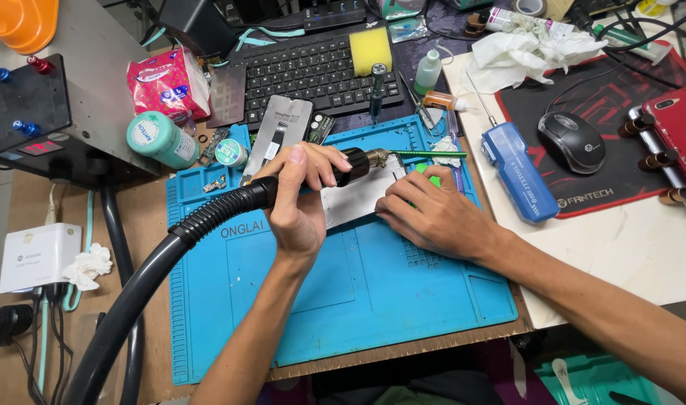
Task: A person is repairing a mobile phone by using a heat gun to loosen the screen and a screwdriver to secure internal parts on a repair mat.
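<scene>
My left hand (302, 199) grips the black handle of a hot-air tool (354, 165), whose ribbed black hose (155, 270) runs down to the lower left. Its metal nozzle points right over a flat silver phone part (358, 199) lying on the blue work mat (373, 300). My right hand (433, 214) lies flat on that part's right end, pressing it down beside a small green piece (431, 178). A thin green rod (425, 154) lies just past the nozzle tip.
A black keyboard (313, 71) with a yellow sponge (370, 49) sits behind the mat. To the right lie a blue handheld device (517, 171), a mouse (570, 141) on a red-black pad and a red phone (681, 127). At left stand a grey station (28, 112), a teal jar (161, 139) and a pink tissue pack (166, 84).
</scene>
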